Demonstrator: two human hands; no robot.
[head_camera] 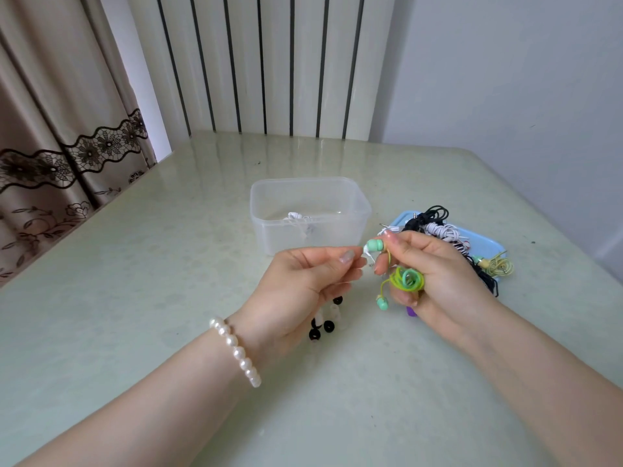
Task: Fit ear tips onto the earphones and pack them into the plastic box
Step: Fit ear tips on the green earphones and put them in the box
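My right hand holds a green earphone set with its coiled cable in the palm. Thumb and forefinger pinch one mint earbud, while the second earbud dangles below. My left hand pinches a small whitish ear tip right against the held earbud. The clear plastic box stands open just behind the hands with a white earphone inside. Loose black and white ear tips lie on the table under my left hand.
A light blue tray at the right holds tangled black, white and striped earphones; a yellow-green set lies at its near edge. A purple object peeks out under my right hand. Curtain left, radiator and wall behind the table.
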